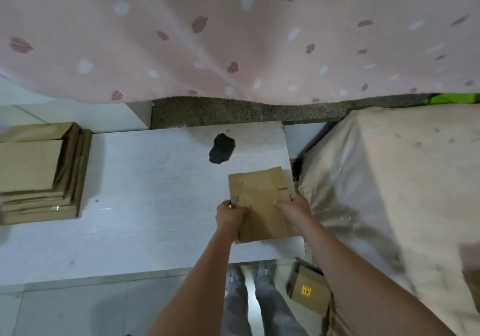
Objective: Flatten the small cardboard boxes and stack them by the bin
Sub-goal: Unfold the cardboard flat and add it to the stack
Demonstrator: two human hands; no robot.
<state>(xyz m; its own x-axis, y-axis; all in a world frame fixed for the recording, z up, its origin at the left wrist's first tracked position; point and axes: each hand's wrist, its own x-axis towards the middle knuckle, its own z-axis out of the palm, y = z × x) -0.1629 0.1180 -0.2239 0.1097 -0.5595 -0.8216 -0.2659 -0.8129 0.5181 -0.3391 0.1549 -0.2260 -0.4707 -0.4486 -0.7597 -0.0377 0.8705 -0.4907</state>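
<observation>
A small brown cardboard box [259, 195], pressed nearly flat, lies on the right part of the white table [145, 205]. My left hand [230, 215] grips its left edge with curled fingers. My right hand [294, 209] holds its right side, thumb on top and fingers round the edge. A stack of flattened cardboard boxes [39, 172] sits at the table's left end. Another small box [309, 289] with a yellow label lies on the floor under my right forearm.
A black patch [221, 151] marks the table top behind the box. A beige cloth-covered bulk [394, 192] stands close on the right. A pink patterned curtain [233, 37] hangs behind the table. My legs [257, 302] stand at the table's near edge.
</observation>
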